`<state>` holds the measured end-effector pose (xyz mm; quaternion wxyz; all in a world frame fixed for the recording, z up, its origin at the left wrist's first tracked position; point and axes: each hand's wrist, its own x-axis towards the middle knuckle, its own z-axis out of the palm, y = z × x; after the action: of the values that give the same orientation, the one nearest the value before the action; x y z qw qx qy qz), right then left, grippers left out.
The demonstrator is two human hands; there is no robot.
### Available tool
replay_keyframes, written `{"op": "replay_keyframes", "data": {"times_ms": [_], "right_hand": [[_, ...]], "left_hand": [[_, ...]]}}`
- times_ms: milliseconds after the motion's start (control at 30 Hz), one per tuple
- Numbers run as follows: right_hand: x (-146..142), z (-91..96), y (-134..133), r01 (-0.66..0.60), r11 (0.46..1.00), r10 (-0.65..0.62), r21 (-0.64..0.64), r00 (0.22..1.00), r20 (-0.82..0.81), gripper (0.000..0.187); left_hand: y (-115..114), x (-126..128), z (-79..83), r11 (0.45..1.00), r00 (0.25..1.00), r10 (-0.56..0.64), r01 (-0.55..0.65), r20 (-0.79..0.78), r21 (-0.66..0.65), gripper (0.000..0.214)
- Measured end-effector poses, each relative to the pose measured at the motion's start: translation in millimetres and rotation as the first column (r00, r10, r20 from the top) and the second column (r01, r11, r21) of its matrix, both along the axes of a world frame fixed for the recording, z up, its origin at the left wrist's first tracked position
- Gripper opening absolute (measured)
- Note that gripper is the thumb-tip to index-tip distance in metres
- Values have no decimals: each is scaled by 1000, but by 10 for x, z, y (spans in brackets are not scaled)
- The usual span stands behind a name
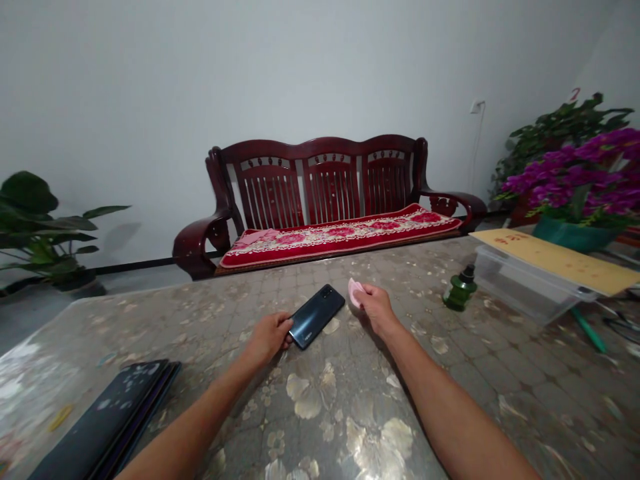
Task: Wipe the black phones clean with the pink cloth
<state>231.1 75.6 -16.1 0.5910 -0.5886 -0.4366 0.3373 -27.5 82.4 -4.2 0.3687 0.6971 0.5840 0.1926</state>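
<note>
A dark blue smartphone (317, 316), back side up with its camera block at the far end, is tilted in my left hand (273, 335). The fingers and thumb of that hand pinch its near left edge. Just above the table, to the right of the phone, my right hand (376, 307) is closed on a small pink cloth (355, 293). The cloth is bunched between thumb and fingers and stays apart from the phone. Below both hands lies the flower-patterned table cover (320, 407).
A dark folded wallet-like case (107, 420) lies at front left, with a yellow piece (61, 418) beside it. On the right stand a green bottle (460, 288), a clear plastic box (530, 283) under a tan board (555, 259), and purple flowers (580, 177). Behind is a wooden bench (320, 180).
</note>
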Motion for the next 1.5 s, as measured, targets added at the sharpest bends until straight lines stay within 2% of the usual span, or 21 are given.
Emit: {"op": "replay_keyframes", "data": {"times_ms": [100,233,400,467,767,967,1100,1233,1300,1400,1433,1500], "right_hand": [[-76,-27,-11,-28,1000,29,11,997,-71,43],[-177,-1,-2,-56,996,62,68,993,-99,43],[-251,9,44,-134,983,142,127,988,-60,41],[-257,-30,72,-164,978,169,130,985,-29,38],[-224,-160,145,-259,960,250,103,964,91,40],[-249,-181,133,-272,958,253,86,950,185,41],[-238,-153,125,-261,964,238,60,937,256,43],[-184,-22,72,-198,979,168,46,916,364,30],[-171,69,16,-182,983,147,27,864,482,22],[-195,192,-69,-172,983,157,-64,604,781,29],[-209,224,-88,-165,982,168,-96,509,844,30],[-235,271,-105,-171,974,201,-146,370,907,30]], "left_hand": [[-104,9,-25,998,999,13,-11,38,-54,36],[-194,9,80,999,1000,-31,31,3,-22,35],[-267,32,155,995,991,-94,95,-98,2,60],[-311,52,143,994,985,-97,104,-141,38,62],[-642,150,149,945,940,-186,251,-285,211,41],[-811,281,193,948,886,-140,249,-442,199,33],[-871,309,229,949,876,-134,248,-463,194,30],[-918,286,253,950,881,-143,250,-451,187,28],[-920,266,247,927,877,-155,288,-455,239,31],[-874,237,194,830,864,-230,414,-447,374,38],[-847,230,163,787,857,-262,456,-444,415,38],[-789,217,84,714,839,-312,516,-445,473,34]]}}
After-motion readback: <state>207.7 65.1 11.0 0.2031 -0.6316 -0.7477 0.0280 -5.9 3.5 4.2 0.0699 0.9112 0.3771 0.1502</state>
